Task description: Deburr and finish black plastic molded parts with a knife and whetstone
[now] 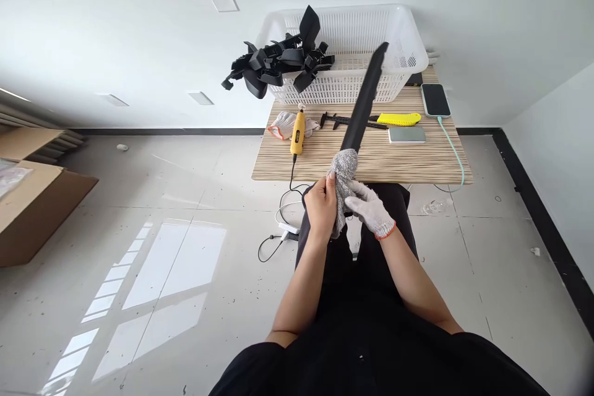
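Observation:
A long black plastic strip (364, 102) rises at a slant in front of me, its far end notched and reaching over the basket. Grey knitted cloth (344, 167) wraps its near end. My bare left hand (322, 205) is closed around the cloth, thumb on top. From the other side, my right hand (370, 207), in a white knit glove with an orange cuff, pinches the same cloth. The strip's lower end is hidden by the cloth and my hands.
Striped table (315, 167) ahead bears a yellow rotary tool (297, 133), a white glove (282, 125), black calipers (341, 119), a yellow utility knife (399, 119), a grey-green block (407, 135) and a charging phone (436, 101). Black plastic parts (292, 57) overhang the white basket (366, 12). Cables lie below.

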